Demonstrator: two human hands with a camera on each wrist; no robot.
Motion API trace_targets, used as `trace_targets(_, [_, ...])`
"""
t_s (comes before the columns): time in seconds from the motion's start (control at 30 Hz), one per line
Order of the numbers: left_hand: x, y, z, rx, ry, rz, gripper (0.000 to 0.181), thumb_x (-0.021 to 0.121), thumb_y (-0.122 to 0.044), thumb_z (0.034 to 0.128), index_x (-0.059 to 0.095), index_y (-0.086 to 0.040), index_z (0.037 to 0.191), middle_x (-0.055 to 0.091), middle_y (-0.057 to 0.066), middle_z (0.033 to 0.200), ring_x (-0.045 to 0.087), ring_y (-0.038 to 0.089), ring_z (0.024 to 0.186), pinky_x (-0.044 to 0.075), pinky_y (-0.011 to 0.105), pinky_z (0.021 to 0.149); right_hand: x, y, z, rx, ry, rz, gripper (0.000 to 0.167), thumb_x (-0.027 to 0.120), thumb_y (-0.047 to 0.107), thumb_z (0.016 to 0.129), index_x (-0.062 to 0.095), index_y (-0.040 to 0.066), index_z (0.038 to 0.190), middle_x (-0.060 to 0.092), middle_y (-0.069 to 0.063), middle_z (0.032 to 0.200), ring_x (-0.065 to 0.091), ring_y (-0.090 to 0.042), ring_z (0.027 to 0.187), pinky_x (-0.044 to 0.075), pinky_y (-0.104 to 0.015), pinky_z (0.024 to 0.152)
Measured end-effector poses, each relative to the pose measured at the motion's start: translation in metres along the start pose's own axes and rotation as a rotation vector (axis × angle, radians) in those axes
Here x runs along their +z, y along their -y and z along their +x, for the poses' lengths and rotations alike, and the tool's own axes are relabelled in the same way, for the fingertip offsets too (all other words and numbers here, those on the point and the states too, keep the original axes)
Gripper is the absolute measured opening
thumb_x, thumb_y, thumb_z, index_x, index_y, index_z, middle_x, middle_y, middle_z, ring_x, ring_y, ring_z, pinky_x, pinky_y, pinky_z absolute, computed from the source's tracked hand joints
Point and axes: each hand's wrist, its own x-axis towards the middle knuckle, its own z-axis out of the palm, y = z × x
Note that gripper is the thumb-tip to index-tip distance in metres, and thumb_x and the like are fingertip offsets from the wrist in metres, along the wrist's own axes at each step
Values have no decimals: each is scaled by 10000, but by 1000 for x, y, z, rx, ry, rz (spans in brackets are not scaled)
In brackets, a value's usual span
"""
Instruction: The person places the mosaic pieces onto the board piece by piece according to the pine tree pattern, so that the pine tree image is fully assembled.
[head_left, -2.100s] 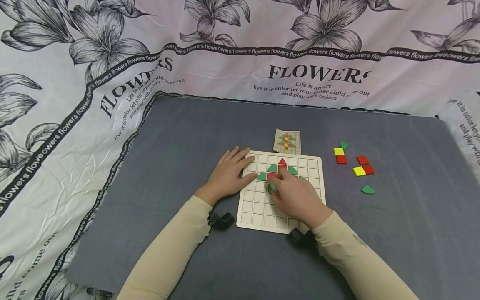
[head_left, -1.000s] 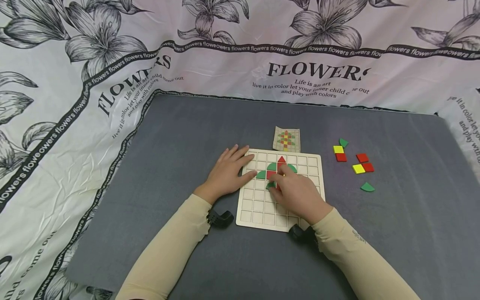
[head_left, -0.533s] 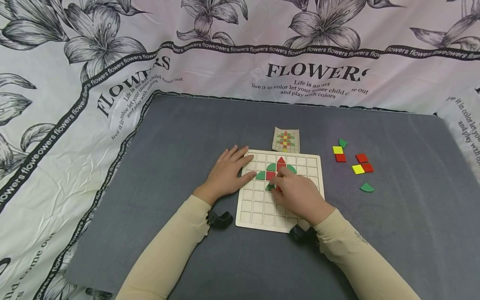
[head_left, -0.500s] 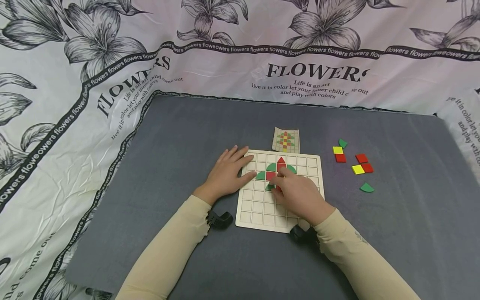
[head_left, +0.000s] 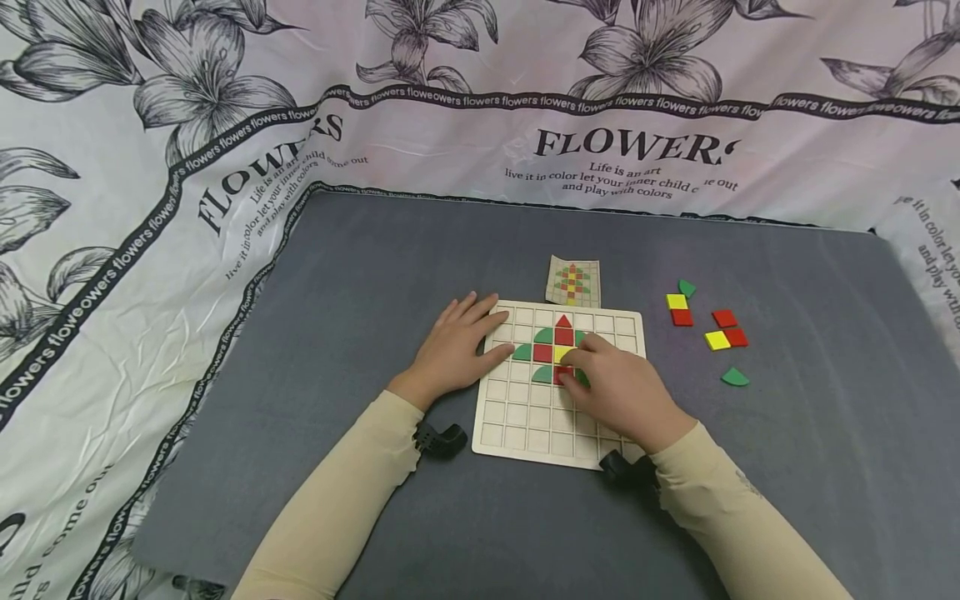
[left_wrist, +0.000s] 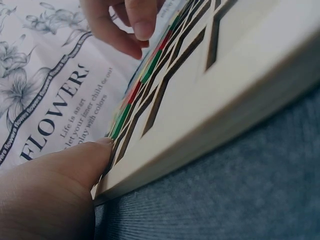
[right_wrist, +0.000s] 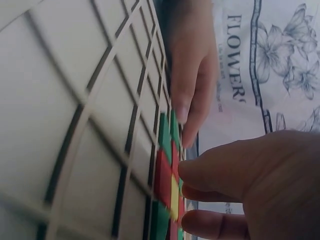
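Observation:
In the head view a wooden grid board [head_left: 517, 417] lies on the table, with coloured pieces set in its cells. My left hand [head_left: 450, 346] rests flat with spread fingers on its left edge, the thumb beside a green quarter-round piece [head_left: 522, 352]. Low over the pattern hovers my right hand [head_left: 626, 387], its fingers loosely bent and nothing seen between them. The fingertips are close to a yellow square [head_left: 561, 354] and a red square [head_left: 559, 375]. A red triangle [head_left: 564, 322] tops the pattern. My right hand hides pieces on the pattern's right side.
A small pattern card [head_left: 555, 287] touches or nearly touches the board's far edge. To the right lie loose pieces: yellow squares [head_left: 717, 341], red squares [head_left: 725, 318] and green quarter-rounds [head_left: 735, 377]. Flower-printed cloth [head_left: 450, 142] borders the grey table [head_left: 360, 275] behind and at left.
My right hand has shifted right, off the middle of the pattern, uncovering the yellow square, part of the red square below it and a green quarter-round. My left hand stays in place.

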Motion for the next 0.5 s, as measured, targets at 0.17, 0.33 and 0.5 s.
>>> trace_targets(0.17, [0,0,0,2,2,-1,657,563,-554,1052,467,-223,1611,291,5,1729,145,275,1631,48,467,1335,-2,-11,-8,30,-6,-11,121,771,172,933,812,115,1031,629,-35,907,535,-114,662,486,-317,498])
trace_targets(0.33, [-1,-1,0,-1,11,-2,658,557,-553,1054,459,-223,1615,284,5,1732,139,274,1632,39,459,1335,-8,-22,-13,89,8,-13,183,762,190,941,820,100,1089,668,-68,971,591,-153,720,536,-357,541])
trace_targets(0.5, [-1,-1,0,-7,13,-3,659,557,-556,1052,463,-224,1613,288,6,1730,139,275,1632,41,462,1335,-18,-33,-18,150,16,-20,202,773,186,929,802,50,1076,677,-102,991,604,-199,774,569,-390,586])
